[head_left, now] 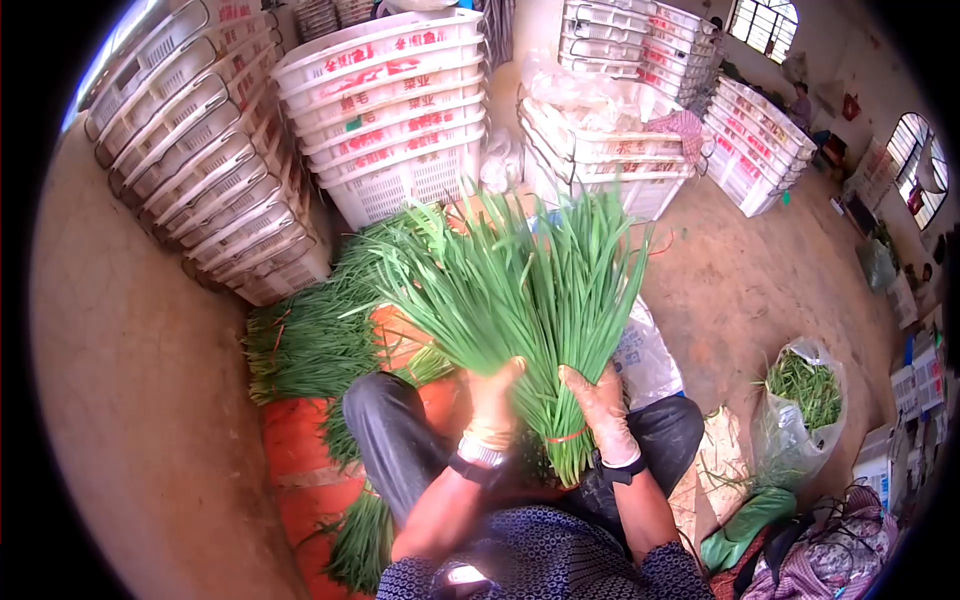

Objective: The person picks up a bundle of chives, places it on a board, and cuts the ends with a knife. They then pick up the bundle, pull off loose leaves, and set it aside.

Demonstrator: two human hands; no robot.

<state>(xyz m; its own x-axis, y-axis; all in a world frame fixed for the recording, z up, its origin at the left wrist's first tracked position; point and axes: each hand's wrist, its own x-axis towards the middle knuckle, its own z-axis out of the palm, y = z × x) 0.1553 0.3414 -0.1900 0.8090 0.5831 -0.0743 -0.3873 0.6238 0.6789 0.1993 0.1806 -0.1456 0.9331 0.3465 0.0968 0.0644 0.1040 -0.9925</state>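
Observation:
A large spread of green garlic chives (575, 290) fans out upward in front of me, its stem ends gathered low between my knees. A red band (568, 436) circles the stems near the bottom. My right hand (602, 405), in a thin pale glove, is closed around the right side of the bunch, thumb against the stems. My left hand (492, 400), gloved too and slightly blurred, is closed at the left side, where the leaves lean left. Its fingertips are partly hidden by the leaves.
More chives (310, 345) lie in piles on an orange-red sheet (300, 440) at left. Stacked white crates (400, 130) stand behind. To the right are a clear plastic bag (800, 440) of green trimmings, a green bag (745, 530) and patterned cloth (850, 550).

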